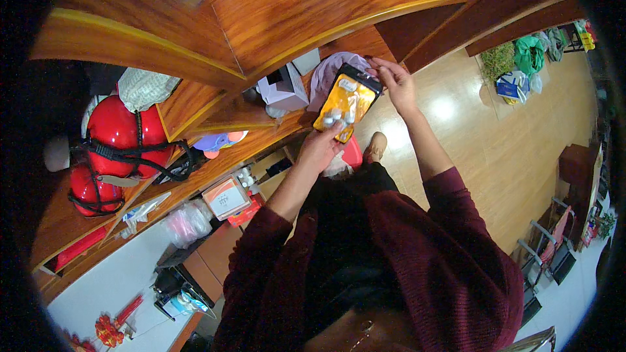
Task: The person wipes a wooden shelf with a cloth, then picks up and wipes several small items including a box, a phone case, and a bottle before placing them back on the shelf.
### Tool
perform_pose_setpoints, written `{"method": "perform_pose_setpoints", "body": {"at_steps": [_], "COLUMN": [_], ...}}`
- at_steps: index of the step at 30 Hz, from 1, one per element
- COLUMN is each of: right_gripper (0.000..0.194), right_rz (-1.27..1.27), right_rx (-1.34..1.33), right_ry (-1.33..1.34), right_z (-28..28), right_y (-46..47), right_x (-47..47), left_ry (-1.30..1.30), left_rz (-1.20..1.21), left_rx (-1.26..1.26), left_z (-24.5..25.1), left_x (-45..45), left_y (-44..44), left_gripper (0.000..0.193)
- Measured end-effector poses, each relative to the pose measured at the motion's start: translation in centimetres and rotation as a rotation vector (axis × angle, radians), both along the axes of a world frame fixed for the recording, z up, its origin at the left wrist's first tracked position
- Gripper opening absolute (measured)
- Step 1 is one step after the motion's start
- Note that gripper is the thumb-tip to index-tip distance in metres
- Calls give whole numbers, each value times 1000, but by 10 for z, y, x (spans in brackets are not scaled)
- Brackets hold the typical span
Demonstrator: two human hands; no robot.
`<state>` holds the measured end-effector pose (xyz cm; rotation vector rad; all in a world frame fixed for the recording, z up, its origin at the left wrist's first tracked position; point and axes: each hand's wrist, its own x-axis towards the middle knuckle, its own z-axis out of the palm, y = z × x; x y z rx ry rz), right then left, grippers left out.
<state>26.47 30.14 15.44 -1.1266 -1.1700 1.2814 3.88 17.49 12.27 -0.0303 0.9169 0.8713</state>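
A yellow plastic packet with a black border [349, 100] is tilted in front of me, above the floor. My left hand [323, 149] grips its lower end, with the thumb on its face over some pale round shapes. At the packet's upper right corner is my right hand [393, 80], its fingers bent and close to the black edge; whether they pinch it is unclear. Behind the packet, a crumpled lilac cloth or bag [323, 76] lies on a wooden shelf, next to a white box [283, 88].
The wooden shelf edge [342, 27] runs above my hands. Red gourd ornaments with black cord [122, 132] stand on the left. Below are an orange-and-white box [226, 198] and plastic bags [188, 222]. A red bin-like container [352, 151] is by my foot. More bags [528, 56] lie at upper right.
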Motion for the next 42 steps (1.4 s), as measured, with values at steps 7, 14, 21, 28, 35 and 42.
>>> {"method": "perform_pose_setpoints", "body": {"at_steps": [7,14,21,28,35,42], "right_gripper": [28,53,48,45,37,47], "right_rz": [-262,70,138,271,139,59], "right_rx": [431,668,551,479,385,48], "right_ry": [-840,-719,-788,-678,-457,161], "right_z": [16,63,53,37,43,70], "right_y": [-12,12,47,64,67,50], "right_x": [-9,-73,-109,-98,-75,-30], "left_ry": [105,146,227,269,180,206], "left_rz": [272,297,368,412,360,359], "left_rx": [131,-8,138,173,216,170], "left_z": [10,17,25,31,33,40], "left_x": [30,26,17,19,18,16], "left_y": [34,20,2,-8,-4,-7], "left_gripper": [44,45,55,57,67,69]}}
